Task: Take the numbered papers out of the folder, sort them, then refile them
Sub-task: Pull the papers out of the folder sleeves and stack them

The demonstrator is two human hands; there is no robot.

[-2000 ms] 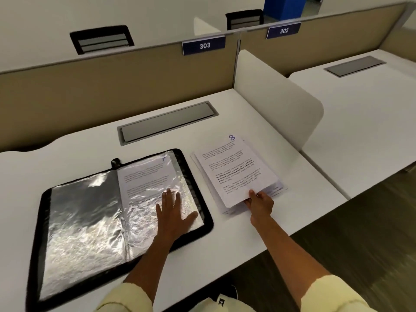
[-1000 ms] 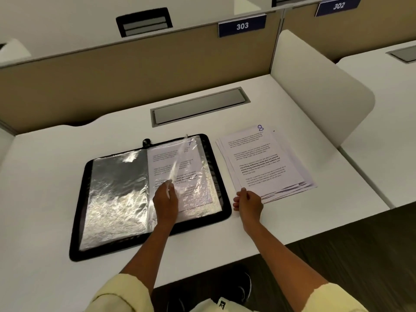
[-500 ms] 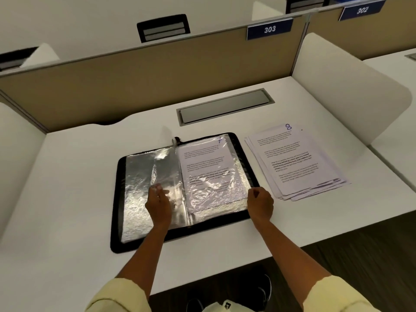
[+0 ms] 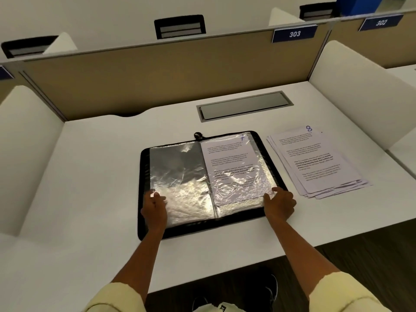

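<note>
A black zip folder [image 4: 144, 176] lies open on the white desk, its clear plastic sleeves shining. The right-hand sleeve holds a printed paper [image 4: 227, 158] marked 7 in blue. My left hand [image 4: 155, 210] rests on the lower left sleeve with its fingers laid on the plastic. My right hand [image 4: 280, 204] is at the lower right corner of the folder, fingers curled at the edge of the sleeve with the paper. To the right lies a loose stack of papers [image 4: 315, 161], the top sheet marked 8.
A grey cable hatch [image 4: 245, 106] is set into the desk behind the folder. White side dividers stand at the left [image 4: 24, 140] and right [image 4: 360, 91]. A tan partition with a 303 label [image 4: 294, 34] closes the back.
My right hand left the paper stack and came to the folder's lower right corner. My left hand turned a plastic sleeve over to the left and now lies on it.
</note>
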